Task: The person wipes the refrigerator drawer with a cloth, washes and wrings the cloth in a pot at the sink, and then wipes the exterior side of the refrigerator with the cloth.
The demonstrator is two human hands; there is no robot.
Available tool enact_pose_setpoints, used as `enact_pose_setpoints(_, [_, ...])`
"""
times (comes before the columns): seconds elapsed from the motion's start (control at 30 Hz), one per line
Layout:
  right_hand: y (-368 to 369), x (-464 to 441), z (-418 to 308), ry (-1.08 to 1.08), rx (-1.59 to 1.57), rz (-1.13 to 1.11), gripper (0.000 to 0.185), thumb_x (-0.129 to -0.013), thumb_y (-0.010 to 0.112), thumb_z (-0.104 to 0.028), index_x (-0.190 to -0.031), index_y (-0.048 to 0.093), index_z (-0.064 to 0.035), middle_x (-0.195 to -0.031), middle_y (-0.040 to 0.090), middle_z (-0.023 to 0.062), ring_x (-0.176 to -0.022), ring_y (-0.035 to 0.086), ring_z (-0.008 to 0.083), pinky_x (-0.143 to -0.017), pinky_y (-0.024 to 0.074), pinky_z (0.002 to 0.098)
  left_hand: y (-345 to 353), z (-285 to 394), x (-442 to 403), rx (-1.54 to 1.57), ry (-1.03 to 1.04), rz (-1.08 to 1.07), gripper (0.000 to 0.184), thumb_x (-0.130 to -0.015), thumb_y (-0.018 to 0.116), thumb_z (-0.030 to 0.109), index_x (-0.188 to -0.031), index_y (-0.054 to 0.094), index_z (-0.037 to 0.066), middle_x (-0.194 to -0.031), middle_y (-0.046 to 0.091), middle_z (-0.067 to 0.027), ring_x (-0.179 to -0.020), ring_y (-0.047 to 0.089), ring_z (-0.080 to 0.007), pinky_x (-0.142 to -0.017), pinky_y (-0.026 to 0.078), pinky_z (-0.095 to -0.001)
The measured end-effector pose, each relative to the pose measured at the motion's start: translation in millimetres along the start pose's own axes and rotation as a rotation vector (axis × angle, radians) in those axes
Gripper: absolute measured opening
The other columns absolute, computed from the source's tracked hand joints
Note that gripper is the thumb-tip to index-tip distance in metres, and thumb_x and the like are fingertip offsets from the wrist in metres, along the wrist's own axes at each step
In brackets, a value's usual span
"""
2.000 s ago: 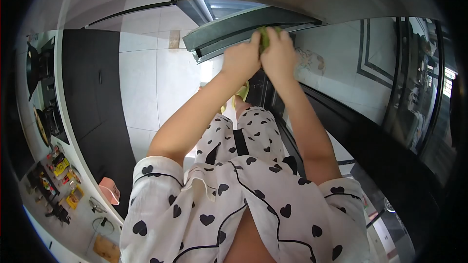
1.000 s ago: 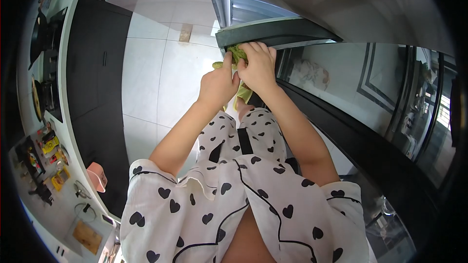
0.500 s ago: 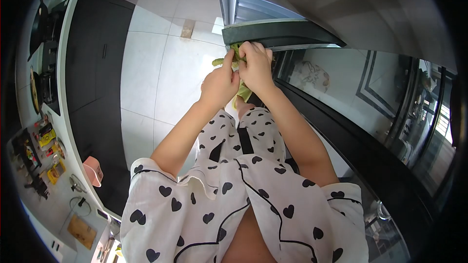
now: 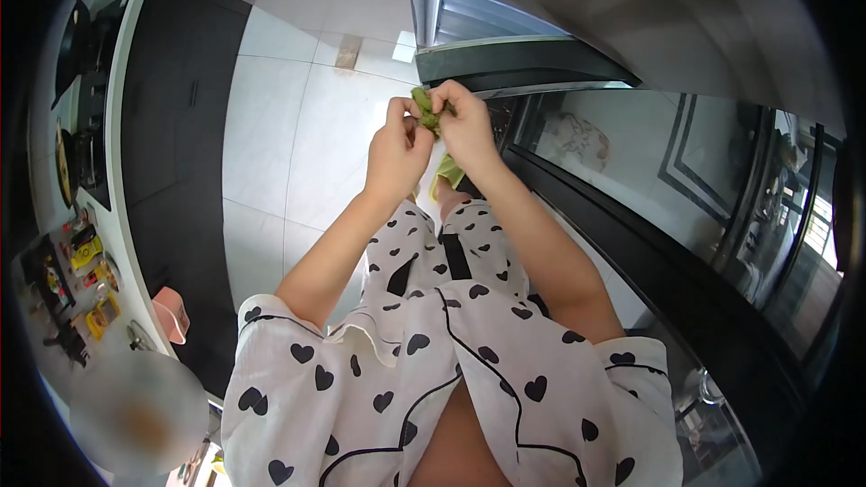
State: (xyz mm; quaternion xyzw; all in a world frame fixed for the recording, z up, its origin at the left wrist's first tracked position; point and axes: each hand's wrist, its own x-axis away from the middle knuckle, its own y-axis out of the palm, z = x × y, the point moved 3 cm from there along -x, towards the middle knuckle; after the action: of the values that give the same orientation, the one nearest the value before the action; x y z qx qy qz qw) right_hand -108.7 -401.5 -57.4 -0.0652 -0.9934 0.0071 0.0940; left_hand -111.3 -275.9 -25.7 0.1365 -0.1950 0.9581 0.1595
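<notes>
A small, bunched olive-green piece (image 4: 428, 115), soft and cloth-like, is held up between my two hands at the top middle of the view. Its exact kind I cannot make out. My left hand (image 4: 397, 146) pinches its left side with thumb and fingers. From the right, my right hand (image 4: 465, 122) grips it with curled fingers. Both hands hang over the pale tiled floor, in front of a dark, angled panel edge (image 4: 505, 63). My fingers hide part of the green piece.
Left, a dark cabinet (image 4: 185, 90) runs under a counter with a stove (image 4: 95, 117) and several packets (image 4: 86, 252). A pink bin (image 4: 170, 314) hangs on the cabinet. Glossy dark glass fronts (image 4: 631, 153) stand right. A blurred, round whitish shape (image 4: 140, 410) covers the lower left.
Both hands have drawn slightly left, away from the dark panel edge, bringing the green piece with them; more of it shows now. A blurred round shape has appeared at lower left.
</notes>
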Motion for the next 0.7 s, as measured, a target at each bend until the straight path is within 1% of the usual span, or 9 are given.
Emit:
enact_pose_setpoints(0.03, [4,3,1,-0.011,0.09,0.029,0.019,-0.072,0.046,0.013,-0.078,0.051,-0.0045,-0.086,0.062,0.0074,-0.088,0.057,0.0169,-0.081,0.0408,0.0294,-5,1,2,0.037,0.0,0.046,0.024,-0.089,0.052,0.003,-0.112,0.045,0.004,-0.061,0.054,-0.0045,-0.054,0.046,-0.0076,-0.052,0.037,-0.0248])
enact_pose_setpoints(0.07, [10,8,0,-0.024,0.178,0.058,0.019,-0.07,0.049,0.01,-0.08,0.055,-0.0055,-0.082,0.062,0.0075,-0.086,0.059,0.0258,-0.085,0.0373,0.035,-9,-3,4,0.011,-0.007,0.028,0.025,-0.088,0.051,0.003,-0.112,0.045,0.004,-0.062,0.054,-0.0044,-0.055,0.046,-0.0073,-0.052,0.037,-0.0246])
enact_pose_setpoints(0.23, [11,34,-3,-0.169,0.272,0.051,0.024,-0.073,0.048,0.008,-0.087,0.059,-0.008,-0.091,0.064,0.0058,-0.092,0.059,0.0265,-0.087,0.0364,0.0379,-20,-14,20,-0.098,0.032,0.034,0.028,-0.089,0.051,0.002,-0.116,0.049,0.007,-0.066,0.055,-0.0046,-0.057,0.048,-0.0083,-0.053,0.04,-0.0244])
enact_pose_setpoints(0.33, [-2,32,-32,-0.354,0.464,0.188,0.028,-0.075,0.05,0.006,-0.094,0.061,-0.0092,-0.099,0.064,0.0067,-0.098,0.058,0.0269,-0.088,0.0359,0.0387,-8,9,17,-0.094,0.139,0.123,0.033,-0.089,0.051,0.003,-0.121,0.052,0.01,-0.071,0.058,-0.0063,-0.06,0.055,-0.0125,-0.058,0.044,-0.0255])
enact_pose_setpoints(0.37, [-7,30,-42,-0.429,0.552,0.248,0.029,-0.075,0.05,0.006,-0.096,0.062,-0.0094,-0.103,0.064,0.0072,-0.1,0.057,0.0269,-0.088,0.0358,0.0388,-3,14,10,-0.206,0.133,0.088,0.039,-0.088,0.052,0.005,-0.126,0.052,0.013,-0.08,0.064,-0.0095,-0.064,0.062,-0.0198,-0.061,0.048,-0.0293])
enact_pose_setpoints(0.4, [-12,24,-45,-0.411,0.738,0.285,0.032,-0.075,0.054,0.003,-0.104,0.063,-0.0098,-0.11,0.063,0.0084,-0.105,0.055,0.0272,-0.089,0.0362,0.0398,2,22,2,-0.263,0.219,0.085,0.041,-0.088,0.053,0.006,-0.128,0.051,0.013,-0.083,0.065,-0.0104,-0.066,0.063,-0.0216,-0.061,0.049,-0.0308])
enact_pose_setpoints(0.5, [-19,1,-34,-0.408,0.977,0.298,0.032,-0.074,0.061,-0.004,-0.105,0.064,-0.0106,-0.109,0.063,0.0075,-0.103,0.055,0.0279,-0.089,0.0372,0.0407,13,35,-22,-0.464,0.48,0.111,0.049,-0.085,0.055,0.01,-0.134,0.047,0.015,-0.088,0.068,-0.0122,-0.069,0.065,-0.0282,-0.062,0.052,-0.038])
enact_pose_setpoints(0.57, [-17,-8,-30,-0.437,1.092,0.232,0.034,-0.071,0.065,-0.007,-0.105,0.065,-0.0109,-0.108,0.063,0.0056,-0.1,0.055,0.0279,-0.088,0.0396,0.0405,15,29,-35,-0.536,0.401,0.08,0.05,-0.085,0.055,0.012,-0.135,0.046,0.015,-0.086,0.068,-0.0116,-0.069,0.065,-0.0287,-0.062,0.052,-0.039])
enact_pose_setpoints(0.7, [-12,-27,-31,-0.365,1.02,0.095,0.032,-0.067,0.07,-0.007,-0.098,0.065,-0.0118,-0.101,0.064,0.0012,-0.095,0.055,0.0272,-0.081,0.0473,0.0385,6,19,-40,-0.648,0.161,-0.033,0.056,-0.085,0.056,0.014,-0.14,0.041,0.017,-0.082,0.068,-0.0095,-0.065,0.064,-0.0292,-0.061,0.051,-0.0396])
